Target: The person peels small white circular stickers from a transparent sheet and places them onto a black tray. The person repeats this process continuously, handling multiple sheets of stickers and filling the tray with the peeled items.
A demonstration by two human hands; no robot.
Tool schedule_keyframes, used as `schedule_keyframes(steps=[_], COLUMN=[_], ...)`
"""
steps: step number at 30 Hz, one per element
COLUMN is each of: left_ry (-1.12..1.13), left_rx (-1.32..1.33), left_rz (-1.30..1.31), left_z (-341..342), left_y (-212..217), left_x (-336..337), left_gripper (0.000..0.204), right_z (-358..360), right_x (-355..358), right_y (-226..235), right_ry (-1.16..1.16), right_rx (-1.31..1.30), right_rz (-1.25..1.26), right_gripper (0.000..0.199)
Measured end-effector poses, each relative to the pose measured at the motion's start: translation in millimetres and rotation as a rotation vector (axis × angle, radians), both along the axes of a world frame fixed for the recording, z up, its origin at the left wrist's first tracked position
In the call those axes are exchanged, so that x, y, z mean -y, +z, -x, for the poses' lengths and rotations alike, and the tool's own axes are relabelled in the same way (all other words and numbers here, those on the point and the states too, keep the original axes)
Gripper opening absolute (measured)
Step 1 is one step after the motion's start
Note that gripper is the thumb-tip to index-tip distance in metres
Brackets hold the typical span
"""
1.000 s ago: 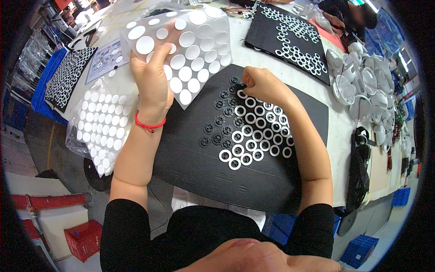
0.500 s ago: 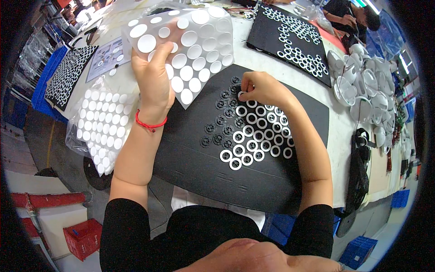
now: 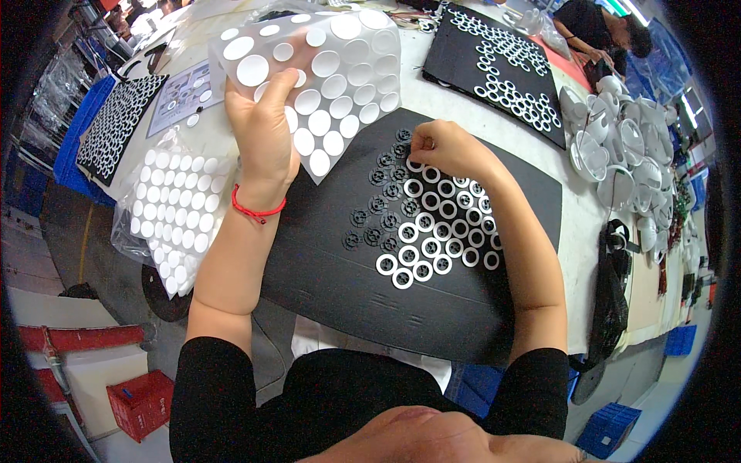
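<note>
My left hand [image 3: 264,127] grips a translucent sheet [image 3: 320,171] of white round stickers, thumb in front and fingers showing through from behind. Over the far part of a black board [image 3: 340,289], my right hand [image 3: 441,147] is closed in a pinch at a white ring [image 3: 415,166], its fingertips partly covering it. Below and to the right of that hand lie several rows of white rings [image 3: 441,231] with dark centres. Along their left side are bare black round openwork parts [image 3: 376,204].
Another sheet of white stickers [image 3: 174,204] lies in clear plastic at left. Boards covered with white rings stand at far left [image 3: 120,127] and far right [image 3: 494,69]. White cup-shaped pieces [image 3: 610,139] pile up at right, near a black strap [image 3: 610,301]. A person [image 3: 590,35] sits beyond.
Both hands keep nearly the same places. The right fingertips have shifted very slightly at the white ring, and the whole view has moved a little. The person beyond has moved their arm.
</note>
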State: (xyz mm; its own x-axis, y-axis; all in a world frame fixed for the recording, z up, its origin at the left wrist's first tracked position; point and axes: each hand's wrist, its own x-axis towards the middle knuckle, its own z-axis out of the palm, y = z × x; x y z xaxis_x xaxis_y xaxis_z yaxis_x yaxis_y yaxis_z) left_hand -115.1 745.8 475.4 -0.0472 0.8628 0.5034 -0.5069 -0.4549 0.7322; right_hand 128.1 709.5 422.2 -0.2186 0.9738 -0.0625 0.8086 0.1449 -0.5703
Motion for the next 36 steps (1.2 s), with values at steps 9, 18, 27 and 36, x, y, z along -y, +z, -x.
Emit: schedule_keyframes(steps=[9,18,27,36], left_ry=[-0.053,-0.42,-0.503,-0.533], left_rx=[0.033,0.084,-0.067,-0.025], left_rz=[0.011,0.166,0.049,0.074], left_z=[-2,-11,-22,-23], left_y=[-2,1,-2,-3], left_x=[-1,14,27,40], left_gripper=[0.033,0.032,0.044,0.05], right_z=[-2,30,60,71], right_x=[4,33,43,46], right_y=[12,72,63,58], right_ry=[-0.047,-0.053,-0.052,0.066], right_rx=[0.01,-0.274,-0.125,-0.077], right_rz=[-0.08,-0.679,-0.99,-1.13], right_gripper=[0.017,0.009,0.027,0.027])
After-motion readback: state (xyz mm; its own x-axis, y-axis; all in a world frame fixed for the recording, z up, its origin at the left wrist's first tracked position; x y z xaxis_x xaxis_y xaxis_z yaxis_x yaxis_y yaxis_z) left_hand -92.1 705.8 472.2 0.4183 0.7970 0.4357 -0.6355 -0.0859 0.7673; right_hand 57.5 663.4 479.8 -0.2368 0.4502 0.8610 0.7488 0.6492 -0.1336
